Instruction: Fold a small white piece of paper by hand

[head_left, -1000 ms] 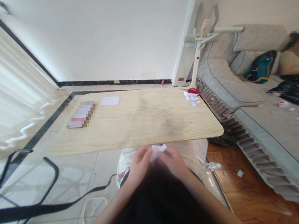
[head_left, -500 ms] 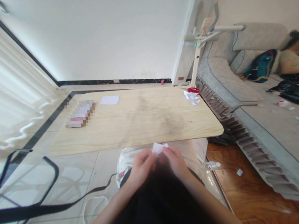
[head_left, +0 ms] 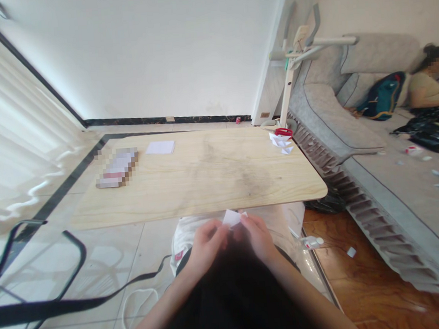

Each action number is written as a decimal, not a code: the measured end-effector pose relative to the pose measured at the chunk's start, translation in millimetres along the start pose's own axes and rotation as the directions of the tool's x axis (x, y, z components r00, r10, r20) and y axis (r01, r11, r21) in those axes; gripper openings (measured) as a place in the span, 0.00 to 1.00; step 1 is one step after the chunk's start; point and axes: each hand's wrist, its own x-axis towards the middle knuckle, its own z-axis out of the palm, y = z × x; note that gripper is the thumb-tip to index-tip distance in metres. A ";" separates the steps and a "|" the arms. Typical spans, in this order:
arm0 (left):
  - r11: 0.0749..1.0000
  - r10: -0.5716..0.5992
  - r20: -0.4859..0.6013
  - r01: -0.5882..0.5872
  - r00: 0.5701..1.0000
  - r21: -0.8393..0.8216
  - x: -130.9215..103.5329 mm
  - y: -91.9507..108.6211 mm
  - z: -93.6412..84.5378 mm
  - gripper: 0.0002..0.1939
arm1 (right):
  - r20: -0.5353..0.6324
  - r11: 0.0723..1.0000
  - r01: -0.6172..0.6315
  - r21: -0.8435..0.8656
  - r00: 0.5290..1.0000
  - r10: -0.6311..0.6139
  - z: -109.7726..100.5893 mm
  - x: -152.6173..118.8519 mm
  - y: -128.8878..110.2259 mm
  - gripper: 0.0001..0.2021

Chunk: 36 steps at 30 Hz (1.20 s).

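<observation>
A small folded piece of white paper (head_left: 232,218) is held between my two hands, just in front of the table's near edge and above my lap. My left hand (head_left: 209,239) pinches its left side, with the fingers curled underneath. On the right side, my right hand (head_left: 257,232) grips it between thumb and fingers. The undersides of the fingers are in shadow. At the far right of the wooden table (head_left: 190,182) lie several folded white paper shapes (head_left: 280,142), beside a red-handled pair of scissors (head_left: 283,132).
A stack of white paper (head_left: 160,147) and a blurred-out flat object (head_left: 117,167) lie on the table's left. To the right stands a grey sofa (head_left: 358,138) with a seated person and a backpack (head_left: 383,97). A bottle (head_left: 312,242) is on the floor.
The paper between my hands has tilted very slightly. Both hands stay in almost the same place, and the things on the table have not moved.
</observation>
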 end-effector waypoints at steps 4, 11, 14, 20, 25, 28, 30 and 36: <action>1.000 0.018 -0.028 -0.018 0.999 -0.013 0.8 -4.3 -1.7 0.17 | -0.002 0.999 0.008 0.043 1.000 -0.008 -1.4 1.8 2.4 0.20; 0.996 0.078 -0.042 -0.077 0.996 0.033 1.2 -13.3 -3.8 0.17 | -0.064 1.000 0.017 -0.017 0.998 -0.019 -5.5 3.5 7.1 0.19; 0.995 0.092 -0.047 -0.091 0.995 0.031 1.5 -13.0 -5.1 0.17 | -0.065 0.998 0.038 -0.048 0.997 -0.041 -5.3 1.9 4.7 0.19; 0.992 0.129 -0.063 -0.129 0.990 -0.003 1.2 -11.9 -5.6 0.18 | -0.039 0.984 0.107 -0.144 0.993 -0.114 -0.9 -1.9 -3.6 0.21; 0.987 0.152 -0.042 -0.149 0.987 0.065 3.0 -17.9 -7.8 0.17 | -0.067 0.972 0.127 -0.196 0.988 -0.142 -0.1 -1.7 -6.5 0.21; 0.970 0.205 -0.029 -0.200 0.978 0.140 3.5 -19.4 -12.3 0.09 | -0.115 0.963 0.146 -0.228 0.978 -0.175 -3.2 -1.0 -8.2 0.21; 0.906 0.348 -0.039 -0.325 0.937 0.272 1.5 -16.1 -14.6 0.21 | -0.122 0.950 0.158 -0.269 0.973 -0.197 -5.4 -1.6 -8.9 0.20; 0.521 0.641 0.067 -0.497 0.765 0.694 -4.1 0.4 -11.6 0.16 | -0.020 0.873 0.208 -0.442 0.970 -0.241 -6.4 -5.6 -5.9 0.19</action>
